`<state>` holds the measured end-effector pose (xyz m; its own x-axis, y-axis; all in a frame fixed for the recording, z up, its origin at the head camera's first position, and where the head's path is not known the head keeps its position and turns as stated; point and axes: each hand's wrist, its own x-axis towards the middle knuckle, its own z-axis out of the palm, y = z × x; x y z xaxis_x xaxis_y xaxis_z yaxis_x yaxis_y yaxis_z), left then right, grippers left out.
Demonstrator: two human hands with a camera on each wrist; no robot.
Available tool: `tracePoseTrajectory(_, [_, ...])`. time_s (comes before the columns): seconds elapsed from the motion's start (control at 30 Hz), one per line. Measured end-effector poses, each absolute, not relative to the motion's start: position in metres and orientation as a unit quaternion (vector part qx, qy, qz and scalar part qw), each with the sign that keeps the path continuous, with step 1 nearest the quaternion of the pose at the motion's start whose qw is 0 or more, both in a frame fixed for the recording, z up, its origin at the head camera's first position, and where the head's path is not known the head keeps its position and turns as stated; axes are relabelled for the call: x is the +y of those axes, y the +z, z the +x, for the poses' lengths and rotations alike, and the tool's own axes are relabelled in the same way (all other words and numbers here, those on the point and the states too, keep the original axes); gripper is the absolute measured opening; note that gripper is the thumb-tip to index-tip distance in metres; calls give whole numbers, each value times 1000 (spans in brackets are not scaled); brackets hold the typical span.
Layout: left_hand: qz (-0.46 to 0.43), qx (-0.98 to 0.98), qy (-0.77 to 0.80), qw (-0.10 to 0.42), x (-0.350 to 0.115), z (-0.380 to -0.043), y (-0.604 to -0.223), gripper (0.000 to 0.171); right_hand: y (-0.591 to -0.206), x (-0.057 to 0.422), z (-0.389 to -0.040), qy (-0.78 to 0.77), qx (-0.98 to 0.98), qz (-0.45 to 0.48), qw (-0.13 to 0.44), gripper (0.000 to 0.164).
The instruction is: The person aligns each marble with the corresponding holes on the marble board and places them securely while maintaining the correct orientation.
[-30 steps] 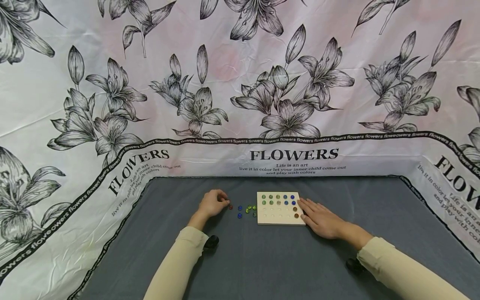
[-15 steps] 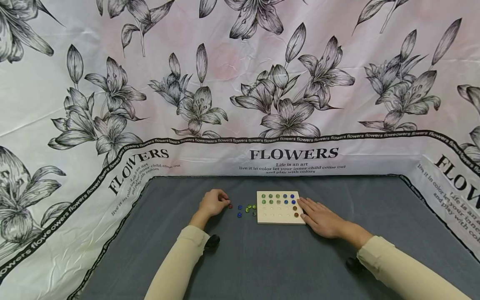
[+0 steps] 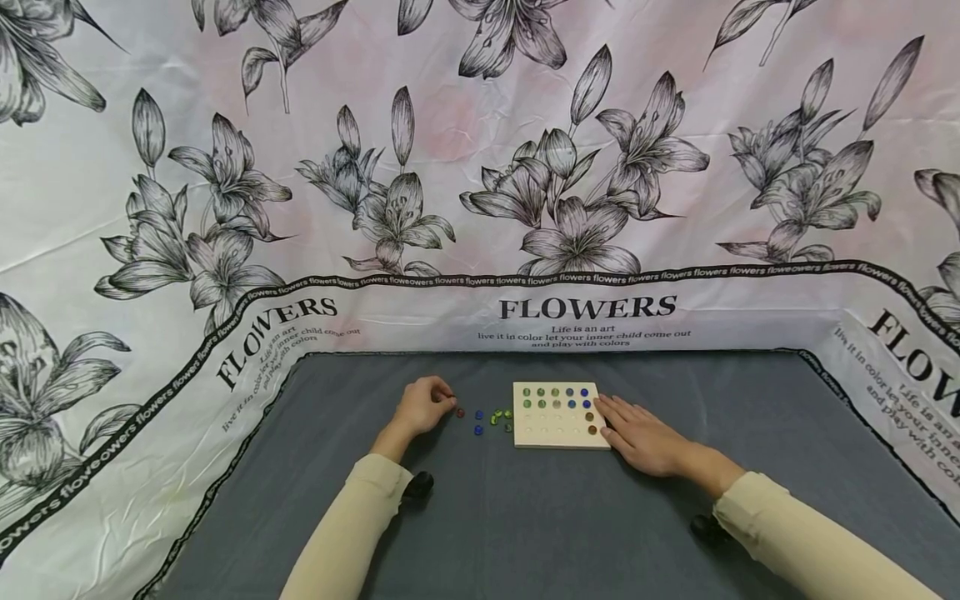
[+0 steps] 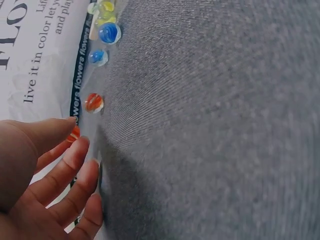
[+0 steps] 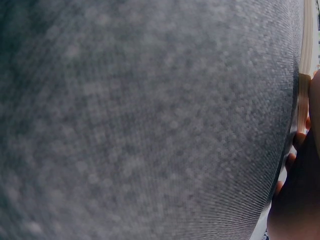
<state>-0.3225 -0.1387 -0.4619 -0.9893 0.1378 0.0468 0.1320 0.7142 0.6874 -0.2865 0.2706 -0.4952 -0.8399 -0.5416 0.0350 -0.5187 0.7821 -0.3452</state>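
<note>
An orange-striped glass marble [image 4: 74, 134] is pinched in the fingers of the left hand [image 3: 423, 407], near a second orange marble [image 4: 94, 102] on the grey surface [image 3: 510, 517]; the right hand [image 3: 647, 442], fingers outstretched, touches the right edge of the wooden board [image 3: 567, 423].

Marbles [image 4: 93, 102] orange-, blue-, yellow-swirled; board [image 3: 551, 440] cream; tablecloth [image 3: 510, 517] plain grey; backdrop [image 3: 450, 117] white-pink, black floral print; sleeves [image 3: 333, 521] pale beige.

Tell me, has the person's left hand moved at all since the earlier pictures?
Yes, slightly: in the head view, the left hand has shifted left, away from the pale board, which has stayed put below the large lettering.
</note>
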Motion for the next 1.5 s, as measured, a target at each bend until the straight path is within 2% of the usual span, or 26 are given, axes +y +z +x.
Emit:
tracePoseTrajectory(0.53, [114, 915, 386, -25, -146, -312, -453, 10, -496, 272, -284, -181, 934, -308, -1, 60])
tracePoseTrajectory(1.5, [178, 894, 411, -29, -126, -293, -444, 11, -498, 270, -284, -169, 946, -276, 27, 59])
